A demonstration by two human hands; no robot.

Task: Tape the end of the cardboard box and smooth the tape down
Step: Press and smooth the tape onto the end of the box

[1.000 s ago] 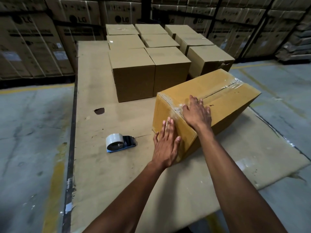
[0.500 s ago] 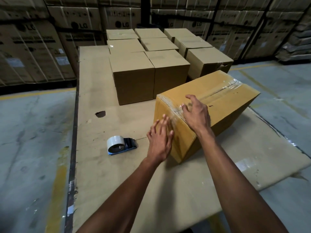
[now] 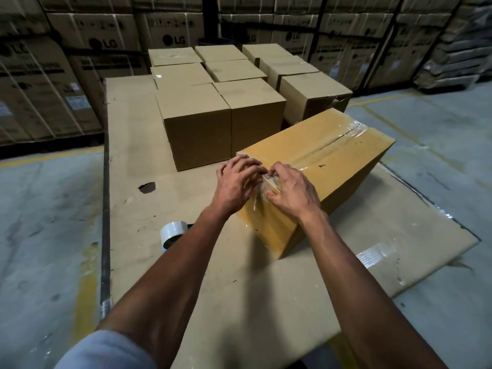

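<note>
A long cardboard box [image 3: 335, 155] lies at an angle on the cardboard-covered table [image 3: 133, 145], with clear tape [image 3: 330, 146] along its top seam. Its near end faces me. My left hand [image 3: 234, 182] and my right hand [image 3: 292, 190] rest side by side on the box's near top edge, fingers curled and pressing on crinkled clear tape there. Neither hand grips anything loose. A tape dispenser [image 3: 173, 233] with a white roll lies on the table left of the box, partly hidden behind my left forearm.
Several sealed cardboard boxes [image 3: 197, 123] stand in rows on the far half of the table. A dark hole [image 3: 147, 187] marks the table cover to the left. Stacked large cartons [image 3: 106, 35] line the back wall. Concrete floor lies on both sides.
My left hand has moved up from the box's near face to its top edge, beside my right hand. Both hands' fingers have curled onto the tape at the corner. The view came closer.
</note>
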